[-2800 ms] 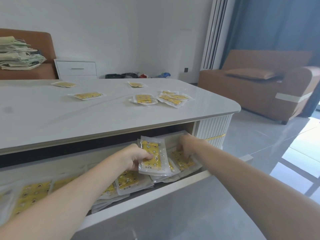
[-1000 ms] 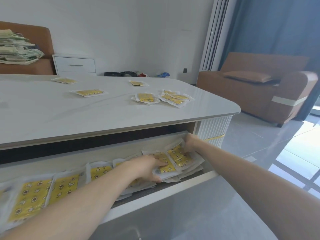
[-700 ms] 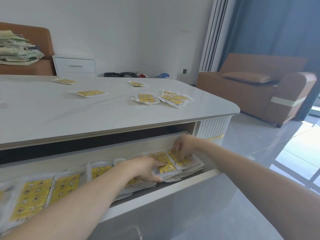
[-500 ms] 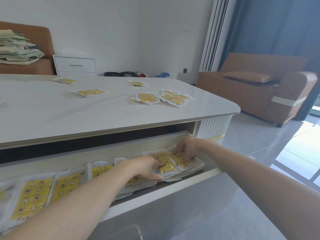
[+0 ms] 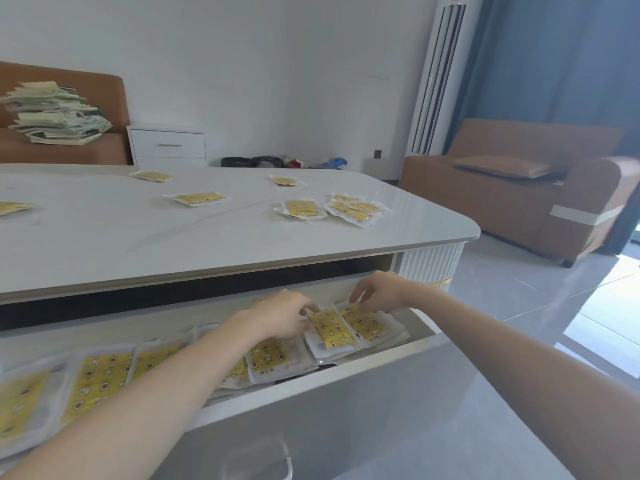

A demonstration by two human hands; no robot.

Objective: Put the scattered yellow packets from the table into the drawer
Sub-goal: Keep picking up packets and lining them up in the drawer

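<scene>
The left hand (image 5: 282, 317) reaches into the open drawer (image 5: 311, 380) with its fingers bent. Their tips sit on the upper left corner of a yellow packet (image 5: 330, 329) lying flat on a small stack. Whether they pinch that corner or only press it cannot be told.

Just to the right, the right hand (image 5: 379, 292) hangs with relaxed, slightly spread fingers. It grips nothing; the tips only touch the far edge of a second packet (image 5: 365, 323), which lies edge to edge with the first. Both packets are at the drawer's right end, directly under the hands.

Left of the left hand, partly hidden under its forearm, a row of packets (image 5: 100, 375) lies flat along the drawer toward its other end.

Above and beyond both hands stretches the white table (image 5: 173, 244). Straight past the right hand, a cluster of loose packets (image 5: 353, 211) overlap on it, with a single packet (image 5: 303, 209) just beside them. Farther out and to the left, scattered packets (image 5: 197, 199) lie well apart from one another.

Behind the table, far left of the hands, a pile of papers (image 5: 55, 114) rests on a brown seat next to a white cabinet (image 5: 168, 145). Well to the right of the right hand stands a brown sofa (image 5: 519, 192).
</scene>
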